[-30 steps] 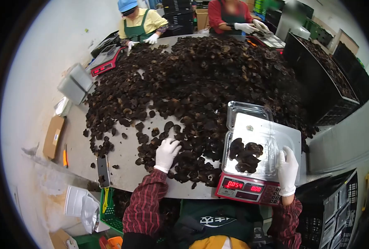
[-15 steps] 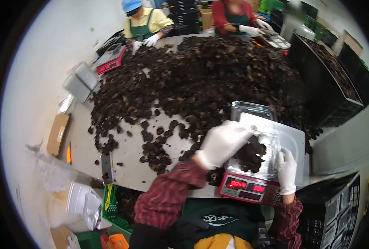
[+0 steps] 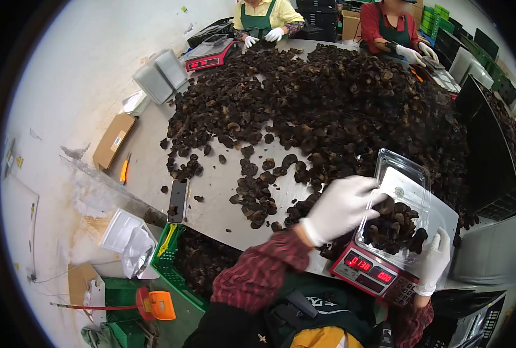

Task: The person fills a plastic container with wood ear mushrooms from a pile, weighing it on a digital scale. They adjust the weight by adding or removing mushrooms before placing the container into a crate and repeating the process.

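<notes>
A clear plastic clamshell box (image 3: 362,235) rests on a red digital scale (image 3: 380,280), its hinged lid (image 3: 406,168) tipped back. Dark wood ear mushrooms (image 3: 394,225) lie piled in the box. My left hand (image 3: 344,210), in a white glove, is over the box's left edge, fingers stretched toward the mushrooms; I see nothing held in it. My gloved right hand (image 3: 436,259) is at the box's right side, its fingers apart, close to one mushroom (image 3: 419,239) near the rim. The scale's red display appears to read 0.138.
A large heap of mushrooms (image 3: 351,98) covers much of the metal table (image 3: 148,133). Two people in green aprons work at the far side, near another red scale (image 3: 208,60). Black crates (image 3: 496,174) stand right; a phone (image 3: 178,200), orange cutter (image 3: 124,168) and green basket (image 3: 168,264) are left.
More mushrooms are in the box, and the display went from about 0.054 to 0.138. My left hand's fingers have opened over the box. The camera view has shifted left.
</notes>
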`<state>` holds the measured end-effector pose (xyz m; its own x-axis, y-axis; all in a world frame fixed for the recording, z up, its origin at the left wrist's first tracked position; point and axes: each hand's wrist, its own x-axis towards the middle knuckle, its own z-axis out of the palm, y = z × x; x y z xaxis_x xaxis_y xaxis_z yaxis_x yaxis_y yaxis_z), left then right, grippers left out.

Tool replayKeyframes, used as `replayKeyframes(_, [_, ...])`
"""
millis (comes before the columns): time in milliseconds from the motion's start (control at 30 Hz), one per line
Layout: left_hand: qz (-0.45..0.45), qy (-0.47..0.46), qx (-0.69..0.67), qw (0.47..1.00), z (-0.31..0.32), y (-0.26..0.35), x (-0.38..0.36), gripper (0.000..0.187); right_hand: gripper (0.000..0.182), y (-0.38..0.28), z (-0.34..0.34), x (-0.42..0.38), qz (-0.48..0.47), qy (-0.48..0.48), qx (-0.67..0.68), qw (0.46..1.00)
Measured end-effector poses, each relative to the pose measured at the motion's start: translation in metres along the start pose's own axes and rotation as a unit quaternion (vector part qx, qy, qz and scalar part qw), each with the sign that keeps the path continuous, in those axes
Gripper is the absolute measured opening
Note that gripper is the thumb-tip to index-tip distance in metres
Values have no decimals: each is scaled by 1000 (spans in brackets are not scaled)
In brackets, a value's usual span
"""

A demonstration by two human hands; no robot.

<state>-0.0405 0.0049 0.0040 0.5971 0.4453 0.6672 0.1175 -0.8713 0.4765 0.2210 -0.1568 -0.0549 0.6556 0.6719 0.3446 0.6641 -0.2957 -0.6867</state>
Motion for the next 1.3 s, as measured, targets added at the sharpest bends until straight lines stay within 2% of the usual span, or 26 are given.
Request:
replayKeyframes(33, [-31, 14, 87, 996, -11, -19, -24, 35, 25, 1, -3, -1, -31, 17, -37, 999])
replayKeyframes(100, [-195, -39, 209, 957, -43, -40, -70, 40, 27, 11, -8, 0, -116, 44, -91, 988])
replayKeyframes(133, [-227, -12, 261, 938, -53, -52, -101, 48, 27, 10, -10, -2, -112, 43, -95, 988])
replayKeyframes(167, [-282, -15, 343, 896, -53, -63, -138, 53, 25, 3, -12, -2, -52, 34, -66, 996])
replayKeyframes(200, [-345, -42, 342, 873, -60, -63, -159, 55, 24, -4, -14, -1, 8, 26, -37, 999])
replayKeyframes(233, [-351, -57, 362, 862, -62, -65, -181, 55, 22, -12, -14, -2, 50, 25, 25, 998])
replayKeyframes(333, [-295, -29, 356, 886, -56, -61, -222, 45, 22, -22, -13, -3, 46, 34, 25, 998])
replayKeyframes(400, [-302, 0, 342, 890, -56, -68, -229, 33, 23, -9, -6, -2, -104, 72, -92, 988])
replayKeyframes(467, [-287, 56, 335, 896, -54, -77, -229, 19, 23, -28, -9, -7, 19, 49, 37, 998])
replayKeyframes(533, [-313, 123, 287, 897, -56, -84, -221, 16, 22, -24, -8, -8, -15, 62, 19, 998])
replayKeyframes(600, [-402, 192, 142, 884, -60, -83, -199, 13, 21, -28, -13, -11, 35, 43, 80, 995])
replayKeyframes(667, [-371, 194, 80, 904, -57, -70, -162, 13, 21, -20, -14, -13, 75, 28, 92, 992])
replayKeyframes(733, [-305, 172, 25, 936, -41, -41, -112, 15, 20, 0, -5, -15, 20, 41, 50, 998])
replayKeyframes(800, [-211, 113, 1, 971, -20, -6, -66, 19, 20, -4, -2, -18, 39, 28, 72, 996])
replayKeyframes(833, [-140, 76, -16, 987, -10, 5, -47, 22, 21, 1, 2, -19, 14, 36, 54, 998])
replayKeyframes(933, [57, -45, -41, 997, 27, 19, 0, 26, 21, -26, -5, -21, 3, 29, 55, 998])
replayKeyframes(1000, [77, -173, -17, 982, 48, 25, 16, 26, 23, -19, -5, -24, 12, 15, 33, 999])
replayKeyframes(1033, [88, -203, 0, 975, 54, 27, 20, 28, 23, -19, -7, -26, 18, 13, 36, 999])
replayKeyframes(1167, [91, -161, -58, 981, 47, 23, 29, 36, 23, -17, -16, -28, 40, 10, 44, 998])
replayKeyframes(1300, [16, -137, -95, 986, 24, 13, 32, 45, 22, -26, -23, -24, 81, -12, 67, 994])
